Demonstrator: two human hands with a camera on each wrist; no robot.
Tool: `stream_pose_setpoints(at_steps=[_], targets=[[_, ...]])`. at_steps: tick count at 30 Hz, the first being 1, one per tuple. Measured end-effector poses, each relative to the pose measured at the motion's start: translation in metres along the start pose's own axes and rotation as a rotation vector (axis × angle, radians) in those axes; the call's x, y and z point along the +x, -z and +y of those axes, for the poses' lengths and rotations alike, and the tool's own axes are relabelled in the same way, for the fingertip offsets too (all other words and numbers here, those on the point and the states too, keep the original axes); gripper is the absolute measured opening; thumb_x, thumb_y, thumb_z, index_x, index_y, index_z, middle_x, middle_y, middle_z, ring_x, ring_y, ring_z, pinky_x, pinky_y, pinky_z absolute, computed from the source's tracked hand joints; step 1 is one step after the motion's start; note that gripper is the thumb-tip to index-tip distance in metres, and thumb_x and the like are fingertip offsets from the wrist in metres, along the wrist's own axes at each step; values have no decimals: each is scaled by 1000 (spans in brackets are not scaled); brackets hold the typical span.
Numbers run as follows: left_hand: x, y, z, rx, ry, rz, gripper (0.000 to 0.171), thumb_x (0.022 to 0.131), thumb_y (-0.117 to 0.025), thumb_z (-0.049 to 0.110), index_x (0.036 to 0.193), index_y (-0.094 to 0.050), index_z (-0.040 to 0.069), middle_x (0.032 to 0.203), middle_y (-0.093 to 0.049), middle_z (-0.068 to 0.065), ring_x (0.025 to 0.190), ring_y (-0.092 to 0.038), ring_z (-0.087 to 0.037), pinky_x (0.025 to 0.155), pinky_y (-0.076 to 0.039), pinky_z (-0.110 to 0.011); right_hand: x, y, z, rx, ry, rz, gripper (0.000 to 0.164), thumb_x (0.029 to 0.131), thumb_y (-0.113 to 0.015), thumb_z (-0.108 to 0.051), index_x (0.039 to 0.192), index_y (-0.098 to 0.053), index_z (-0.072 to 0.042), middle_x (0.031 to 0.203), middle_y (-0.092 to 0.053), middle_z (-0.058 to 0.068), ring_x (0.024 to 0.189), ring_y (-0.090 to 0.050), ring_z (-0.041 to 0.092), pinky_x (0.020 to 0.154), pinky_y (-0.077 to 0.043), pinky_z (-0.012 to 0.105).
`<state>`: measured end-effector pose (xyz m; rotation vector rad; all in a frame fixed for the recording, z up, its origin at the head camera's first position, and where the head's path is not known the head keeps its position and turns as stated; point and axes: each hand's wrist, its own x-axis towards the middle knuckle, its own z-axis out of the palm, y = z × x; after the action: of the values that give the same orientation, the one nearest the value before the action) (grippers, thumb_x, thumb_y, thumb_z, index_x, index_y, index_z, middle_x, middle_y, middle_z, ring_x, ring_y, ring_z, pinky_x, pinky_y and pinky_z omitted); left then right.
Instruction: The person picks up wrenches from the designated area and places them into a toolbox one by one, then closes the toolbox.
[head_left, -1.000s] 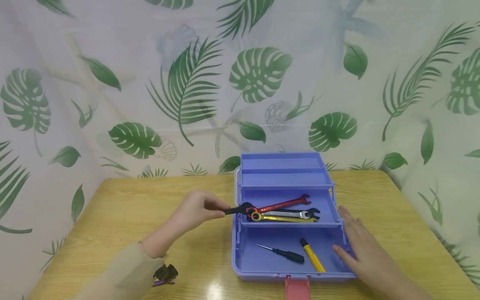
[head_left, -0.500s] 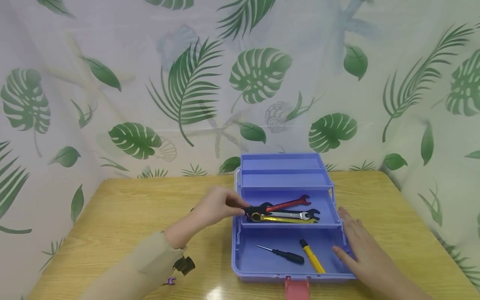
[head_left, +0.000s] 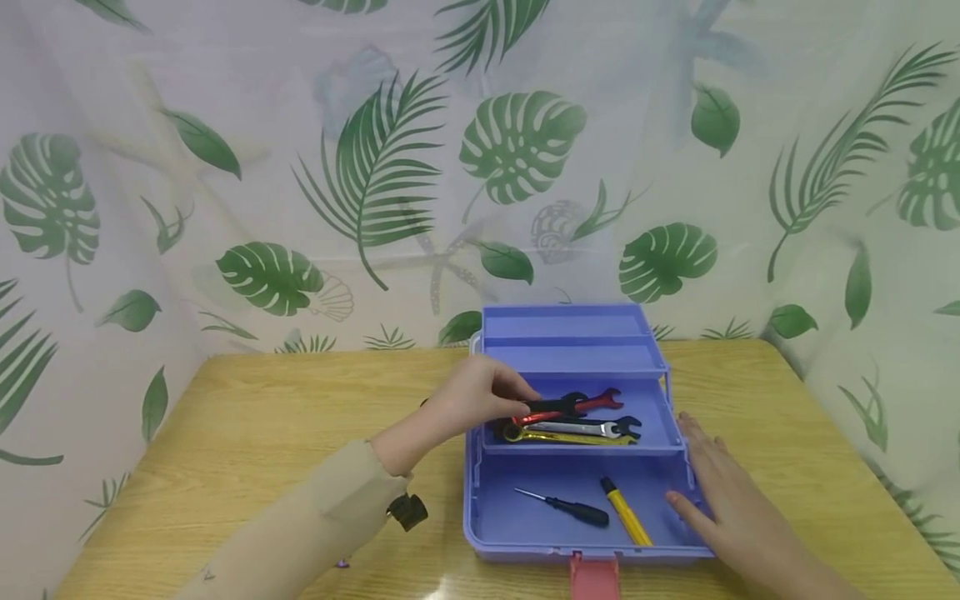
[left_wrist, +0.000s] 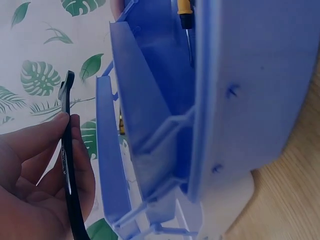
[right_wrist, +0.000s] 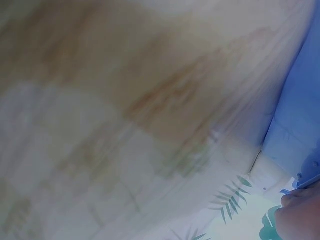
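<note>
My left hand (head_left: 476, 398) pinches a black wrench (head_left: 558, 406) between thumb and fingers, over the middle tray of a blue-purple toolbox (head_left: 517, 550). In the left wrist view the black wrench (left_wrist: 70, 175) stands on end in the grip, beside the open trays. Under it in the head view lie a red wrench (head_left: 606, 399), a silver wrench (head_left: 577, 428) and a yellow wrench (head_left: 577, 437), with dark ones partly hidden. My right hand (head_left: 723, 496) rests on the toolbox's right side, fingers extended. A black screwdriver (head_left: 581, 511) and a yellow-handled screwdriver (head_left: 628, 515) lie in the bottom.
Behind the wrenches rises the upper tray (head_left: 573, 357), with a divider across it. A pink latch (head_left: 595, 575) hangs off the toolbox front. The wooden table (head_left: 300, 400) reaches back to a leaf-printed curtain (head_left: 375, 208).
My left hand has moved rightward with the black wrench, from the toolbox's left edge to over the wrenches in the middle tray. The right hand stays where it was.
</note>
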<state>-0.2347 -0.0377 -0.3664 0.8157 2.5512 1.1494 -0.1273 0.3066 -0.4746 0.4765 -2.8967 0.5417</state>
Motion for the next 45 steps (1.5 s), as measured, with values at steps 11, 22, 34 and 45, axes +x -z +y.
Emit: stream_pose_setpoints(at_steps=[11, 22, 34, 45], targets=[[23, -16, 22, -44, -12, -34, 15, 95, -80, 7, 109, -84, 7, 106, -83, -9, 80, -71, -6, 70, -53, -15, -1, -1, 2, 6, 29, 29, 89, 104, -65, -34, 170, -13, -3, 174, -25, 26, 163, -23, 40, 122, 15, 7], [38, -39, 28, -63, -46, -47, 18, 97, -77, 4, 113, -83, 6, 112, -83, -10, 107, -77, -23, 78, -56, -15, 0, -1, 2, 10, 21, 16, 89, 104, -65, -35, 169, -14, -2, 174, -24, 26, 161, -26, 44, 121, 15, 7], [45, -52, 25, -1, -63, -66, 22, 96, -74, -4, 114, -82, 5, 114, -82, -11, 109, -76, -24, 86, -58, -17, 0, 1, 0, 23, -8, -20, 89, 106, -62, -38, 170, -10, -3, 176, -18, 23, 160, -24, 47, 119, 17, 6], [52, -58, 24, 2, -47, -119, 38, 93, -63, -18, 119, -81, 3, 119, -81, -12, 113, -75, -23, 76, -50, -11, -1, -1, 2, 11, 25, 19, 90, 104, -65, -34, 170, -13, -3, 175, -22, 23, 161, -26, 44, 121, 15, 7]])
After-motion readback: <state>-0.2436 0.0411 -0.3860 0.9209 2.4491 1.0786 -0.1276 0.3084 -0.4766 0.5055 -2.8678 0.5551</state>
